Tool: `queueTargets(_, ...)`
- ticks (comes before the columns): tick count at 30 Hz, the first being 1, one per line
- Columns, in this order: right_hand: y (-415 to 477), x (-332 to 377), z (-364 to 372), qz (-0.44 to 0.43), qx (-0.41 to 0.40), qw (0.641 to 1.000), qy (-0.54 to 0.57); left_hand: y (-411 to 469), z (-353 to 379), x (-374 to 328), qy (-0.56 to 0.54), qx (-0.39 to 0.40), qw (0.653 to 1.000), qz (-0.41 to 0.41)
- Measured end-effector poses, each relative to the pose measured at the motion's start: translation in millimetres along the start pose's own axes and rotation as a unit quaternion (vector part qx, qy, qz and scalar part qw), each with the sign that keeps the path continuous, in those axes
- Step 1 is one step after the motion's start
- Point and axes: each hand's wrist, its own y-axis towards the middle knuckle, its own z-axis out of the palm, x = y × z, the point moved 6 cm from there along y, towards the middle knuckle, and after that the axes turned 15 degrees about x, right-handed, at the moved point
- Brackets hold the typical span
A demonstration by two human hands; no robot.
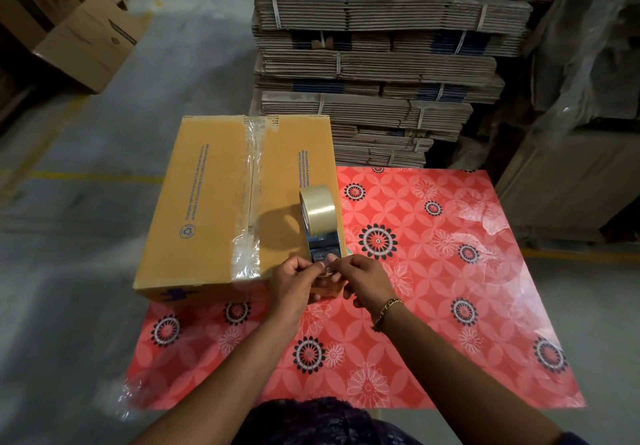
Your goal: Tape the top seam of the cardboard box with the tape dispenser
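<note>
A closed brown cardboard box (pixel 204 202) sits on the left side of the table. Clear tape (pixel 250 195) runs along its top centre seam from the far edge to the near edge. The tape dispenser (pixel 320 226), with a roll of clear tape on it, rests on the right part of the box top near the front corner. My left hand (pixel 294 282) and my right hand (pixel 360 280) meet at the dispenser's near end. Both pinch the loose tape end there. How the fingers grip is partly hidden.
A red flowered cloth (pixel 433 289) covers the table. Behind it stands a tall stack of bundled flat cartons (pixel 374 57). More cardboard boxes (pixel 86 39) lie on the floor at the far left. Plastic-wrapped goods (pixel 588 81) stand at the right.
</note>
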Motion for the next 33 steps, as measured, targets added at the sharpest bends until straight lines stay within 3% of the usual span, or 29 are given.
queueTargets(4,2.5,1.0,1.8,-0.008,-0.002,0.999,0.034,0.1,0.8,0.8,-0.006,0.006,1.000,-0.006)
queueTargets(11,4.8,-1.5,5.9,0.016,0.001,0.997,0.080,-7.8,-14.2,4.1,-0.036,-0.061,0.997,0.020)
queueTargets(16,6.2,-3.3,5.3,0.025,0.014,0.996,0.089,-10.0,-2.7,-2.7,0.071,0.045,0.996,-0.036)
queueTargets(19,5.6,-4.0,7.7,0.026,0.016,0.995,0.094,-9.6,8.7,-2.1,0.070,0.041,0.997,-0.018)
queueTargets(24,2.4,0.4,9.6,0.002,0.021,0.998,0.063,-2.4,17.5,2.3,0.034,0.025,0.998,0.036)
queueTargets(33,5.7,6.9,15.8,-0.055,0.072,0.996,-0.021,0.2,21.3,11.6,-0.020,0.018,0.999,0.035)
